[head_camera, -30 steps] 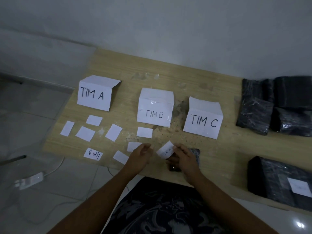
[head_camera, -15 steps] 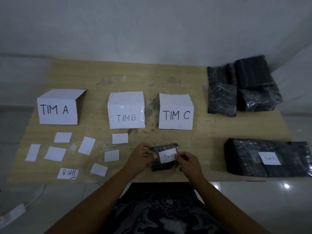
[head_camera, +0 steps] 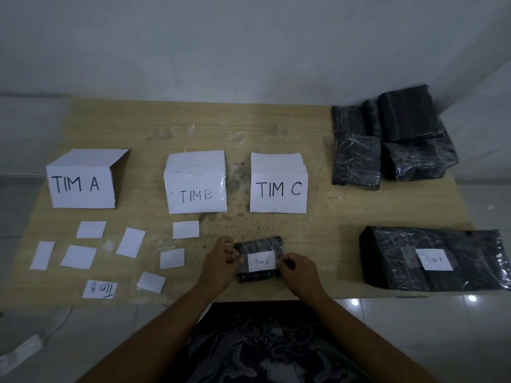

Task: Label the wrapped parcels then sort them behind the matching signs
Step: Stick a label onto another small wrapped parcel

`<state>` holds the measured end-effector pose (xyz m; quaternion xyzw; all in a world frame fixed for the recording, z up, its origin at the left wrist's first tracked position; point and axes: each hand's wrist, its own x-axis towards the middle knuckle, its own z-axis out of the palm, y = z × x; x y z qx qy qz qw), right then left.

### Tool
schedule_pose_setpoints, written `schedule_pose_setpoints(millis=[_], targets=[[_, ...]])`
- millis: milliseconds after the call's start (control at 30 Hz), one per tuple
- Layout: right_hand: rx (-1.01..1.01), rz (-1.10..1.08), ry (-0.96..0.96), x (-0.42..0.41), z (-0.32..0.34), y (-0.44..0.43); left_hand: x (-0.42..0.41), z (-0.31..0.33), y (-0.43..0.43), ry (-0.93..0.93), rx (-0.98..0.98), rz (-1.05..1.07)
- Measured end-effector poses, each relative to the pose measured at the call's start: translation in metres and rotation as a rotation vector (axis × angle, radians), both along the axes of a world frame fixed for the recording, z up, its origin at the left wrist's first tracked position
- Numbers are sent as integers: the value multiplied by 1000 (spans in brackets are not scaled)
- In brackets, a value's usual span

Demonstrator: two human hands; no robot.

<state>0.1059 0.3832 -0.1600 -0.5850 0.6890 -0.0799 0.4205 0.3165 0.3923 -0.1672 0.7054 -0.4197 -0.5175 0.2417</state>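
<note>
1. The small parcel (head_camera: 258,259), wrapped in black plastic, lies on the counter (head_camera: 318,239) at its near edge, in front of the gap between the TIM B sign (head_camera: 195,186) and the TIM C sign (head_camera: 278,184).
2. A white label (head_camera: 261,261) reading "TIM A" lies on top of the small parcel.
3. The left hand (head_camera: 219,265) is curled at the parcel's left end, fingertips touching the wrapping; whether it grips the parcel cannot be told.
4. The right hand (head_camera: 297,269) is pinched closed, thumb and forefinger at the label's right edge.
5. The TIM A sign (head_camera: 81,183) stands at the left of the row (all three signs are folded sheets, upright).
6. Blank paper slips (head_camera: 130,242) are scattered in front of the TIM A and TIM B signs; one slip marked "TIM B" (head_camera: 100,289) lies upside down near the counter's near edge.
7. A large parcel (head_camera: 434,259) at the right carries its own "TIM A" label.
8. A stack of unlabelled parcels (head_camera: 392,139) sits at the far right corner.
</note>
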Motion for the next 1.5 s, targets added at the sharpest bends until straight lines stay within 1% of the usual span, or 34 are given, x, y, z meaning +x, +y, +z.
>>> schedule_pose_setpoints(millis=[233,367,467,533,600,667,733,833,900,967,1067,1167,1267,1367,1433,1500], targets=[[-15,6,2,2,-1,2,-7,-3,4,-130,-39,11],[22,-98,7,3,-2,4,-6,0,6,-156,-40,30],[27,-121,5,0,-2,6,-4,-1,8,-212,-47,43],[-20,-147,16,-2,0,9,-4,1,8,-273,-80,105],[-129,-150,40,-4,2,13,-5,5,9,-298,-145,137],[-235,-76,38,-5,5,17,-7,8,10,-277,-164,93],[-285,45,28,-4,5,21,-12,8,12,-273,-134,27],[-295,207,69,-1,-3,25,-22,5,13,-277,-49,-15],[-257,248,120,4,-7,25,-26,0,14,-281,-10,-19],[-216,216,129,8,-6,23,-28,-4,13,-283,31,-11],[-167,119,85,15,-3,20,-30,-6,9,-292,64,7],[-124,-50,46,19,-1,16,-33,-1,5,-237,67,70],[-51,-194,-51,17,2,12,-32,4,0,-163,136,109],[-36,-230,-101,16,3,10,-32,5,-1,-108,179,111],[-37,-264,-147,13,4,8,-33,8,-3,-100,168,80],[-37,-271,-164,7,8,3,-34,13,-4,-46,147,89]])
